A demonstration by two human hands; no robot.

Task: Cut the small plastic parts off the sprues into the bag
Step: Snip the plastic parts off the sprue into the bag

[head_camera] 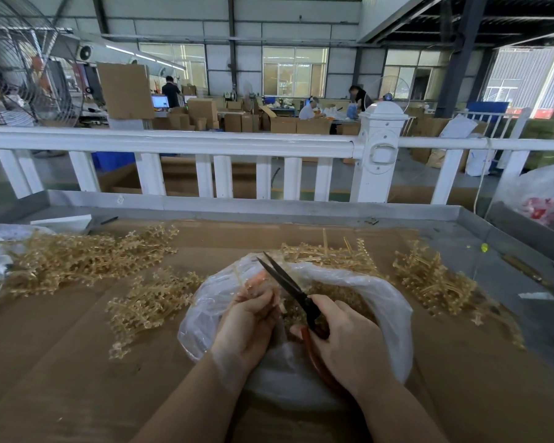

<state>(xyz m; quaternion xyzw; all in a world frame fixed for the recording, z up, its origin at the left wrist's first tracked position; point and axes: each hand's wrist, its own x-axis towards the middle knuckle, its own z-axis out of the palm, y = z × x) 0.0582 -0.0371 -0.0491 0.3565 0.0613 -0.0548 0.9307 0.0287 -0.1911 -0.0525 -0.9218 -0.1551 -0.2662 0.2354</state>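
Over the open bag (pixel 381 302), the right hand (pixel 349 340) grips the scissors (pixel 288 286) — blades closed, long axis pointing to eleven o'clock. The left hand (pixel 250 318) pinches a sprue (pixel 240 278) at the blades' nine o'clock — upright, leaning slightly toward eleven.

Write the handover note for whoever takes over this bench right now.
Left hand grips a tan plastic sprue over the clear plastic bag.
Right hand holds the black-bladed, red-handled scissors, blades up by the sprue.
Done: tan cut parts lie in the bag.
Left: uncut sprue piles on the cardboard, far left and left of the bag. Sprues lying right look mostly stripped.
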